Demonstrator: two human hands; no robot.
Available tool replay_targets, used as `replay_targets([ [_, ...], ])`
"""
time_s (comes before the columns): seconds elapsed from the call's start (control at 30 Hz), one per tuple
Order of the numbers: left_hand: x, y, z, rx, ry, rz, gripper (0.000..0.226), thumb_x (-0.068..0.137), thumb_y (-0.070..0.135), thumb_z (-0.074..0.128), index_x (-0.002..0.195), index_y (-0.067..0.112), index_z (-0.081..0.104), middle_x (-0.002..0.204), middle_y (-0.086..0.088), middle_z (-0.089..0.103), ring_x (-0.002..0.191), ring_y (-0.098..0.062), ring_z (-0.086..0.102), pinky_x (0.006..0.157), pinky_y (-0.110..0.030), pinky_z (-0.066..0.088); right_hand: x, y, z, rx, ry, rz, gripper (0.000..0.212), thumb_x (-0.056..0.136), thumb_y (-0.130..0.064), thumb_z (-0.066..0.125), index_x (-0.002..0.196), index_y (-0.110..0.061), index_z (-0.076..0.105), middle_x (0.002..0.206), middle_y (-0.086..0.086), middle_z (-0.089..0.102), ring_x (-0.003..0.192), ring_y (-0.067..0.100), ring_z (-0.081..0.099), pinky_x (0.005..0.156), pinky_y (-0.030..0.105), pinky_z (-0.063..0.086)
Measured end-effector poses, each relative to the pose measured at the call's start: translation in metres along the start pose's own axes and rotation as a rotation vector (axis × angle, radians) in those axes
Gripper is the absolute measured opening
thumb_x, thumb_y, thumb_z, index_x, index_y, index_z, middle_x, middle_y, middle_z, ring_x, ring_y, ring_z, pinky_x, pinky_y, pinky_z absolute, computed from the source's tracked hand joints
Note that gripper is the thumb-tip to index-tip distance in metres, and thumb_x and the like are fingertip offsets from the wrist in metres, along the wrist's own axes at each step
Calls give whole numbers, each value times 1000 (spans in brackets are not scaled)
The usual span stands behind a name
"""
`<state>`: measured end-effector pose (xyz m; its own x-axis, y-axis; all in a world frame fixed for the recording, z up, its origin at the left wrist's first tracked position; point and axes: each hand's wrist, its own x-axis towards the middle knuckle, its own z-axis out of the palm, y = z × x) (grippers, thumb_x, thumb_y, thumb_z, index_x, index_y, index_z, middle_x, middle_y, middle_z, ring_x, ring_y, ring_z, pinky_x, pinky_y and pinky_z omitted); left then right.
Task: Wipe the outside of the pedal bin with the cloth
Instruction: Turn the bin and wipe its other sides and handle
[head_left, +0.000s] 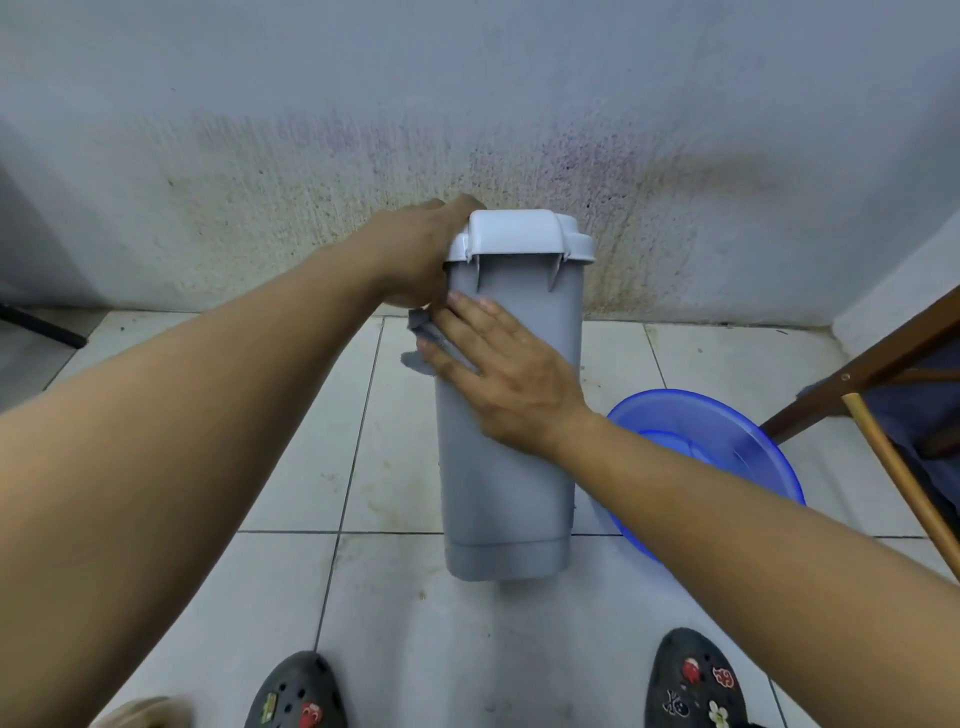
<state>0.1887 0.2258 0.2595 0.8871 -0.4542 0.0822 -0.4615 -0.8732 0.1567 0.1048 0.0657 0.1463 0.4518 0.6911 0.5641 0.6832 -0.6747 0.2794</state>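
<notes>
Our right grip (511, 374) lay spread and flat, fingers straight, pressing the cloth (422, 328) against the near face of the pedal bin (509, 493), high up by its left corner. Only a grey fold of the cloth showed past the fingertips; the rest was hidden under the palm. Our left grip (415, 254) was curled on the left edge of the lid (524, 234), its fingers passing out of sight behind, so it held the bin by its top.

We judged the bin to be thin, stiff plastic and light, likely to skid or tip on the tiles under a sideways push, so holding it at the lid edge seemed the right place. Its smooth sides would be slippery when wet. The cloth looked soft and limp, apt to bunch, and better driven with a flat palm than pinched.

The bin stood on the tiled floor (395, 623) straight ahead of us, between both arms, its hinge side toward us and no pedal in view. A blue basin (727, 441) sat just beside it on the right, a stained wall (311, 208) rose close behind, and a wooden frame (883, 364) stood farther right.
</notes>
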Motion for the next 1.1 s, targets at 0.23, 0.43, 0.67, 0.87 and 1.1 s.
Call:
replay_targets([
  [0.23, 3, -2, 0, 17, -21, -9, 69, 83, 4, 58, 145, 24, 35, 130, -12, 56, 116, -39, 54, 82, -40, 38, -95, -87, 23, 160, -170, -131, 35, 101, -15, 49, 131, -1, 61, 145, 22, 51, 141, 39, 39, 115, 52, 31],
  [0.43, 2, -4, 1, 18, -22, 0, 69, 83, 5, 59, 144, 26, 36, 130, -10, 57, 114, -38, 56, 83, -41, 40, -164, -86, 9, 137, -263, -335, 46, 102, -16, 44, 149, -15, 45, 157, 11, 37, 149, 31, 26, 115, 48, 33],
  [0.67, 1, -2, 5, 27, -24, 17, 69, 81, 8, 60, 143, 28, 36, 130, -8, 57, 114, -36, 57, 87, -43, 45, -191, -35, -10, -45, -285, -243, 69, 85, -8, 52, 153, -19, 38, 161, 7, 31, 148, 33, 28, 111, 55, 38],
  [0.87, 3, -6, 0, 35, -64, 42, 71, 82, 12, 60, 145, 33, 33, 133, -2, 56, 115, -33, 57, 87, -44, 48, -111, -13, -13, -205, -71, 245, 59, 84, -18, 55, 143, -20, 53, 154, 6, 44, 108, 38, 55, 88, 51, 44],
  [1.1, 1, -5, -3, 47, -63, 49, 72, 82, 9, 60, 145, 33, 34, 132, -2, 57, 115, -33, 58, 84, -43, 49, -25, 1, -14, -124, 42, 656, 59, 87, -18, 54, 145, -7, 48, 141, 20, 48, 93, 36, 48, 80, 45, 46],
])
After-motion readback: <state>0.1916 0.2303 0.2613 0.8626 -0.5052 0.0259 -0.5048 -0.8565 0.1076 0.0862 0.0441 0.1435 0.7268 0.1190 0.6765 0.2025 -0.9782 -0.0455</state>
